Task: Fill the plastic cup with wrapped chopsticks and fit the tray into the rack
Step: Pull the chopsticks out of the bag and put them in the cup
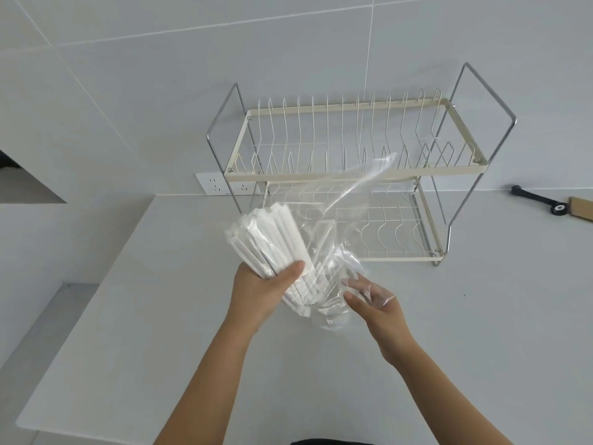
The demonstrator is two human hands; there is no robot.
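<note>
So the person's left hand (268, 292) is wrapped around one fat bundle of white wrapped chopsticks (272, 242), thumb clamped across the front, tips fanning up and to the left. The right hand (372, 300) has its fingers loosely spread inside or behind a clear plastic bag (333, 252) that's still draped over the bundle's lower end; can't really tell if it's pinching the film. Both hands hang above a pale counter (160, 316), with loads of open room near and to the left, right up to the counter's left edge. One two-tier wire rack (353, 175) stands at the far side against the tiled wall, both tiers bare. One double wall socket (221, 184) sits just left of it. Far right there's a black tool (539, 200) touching a cardboard piece (580, 210).
</note>
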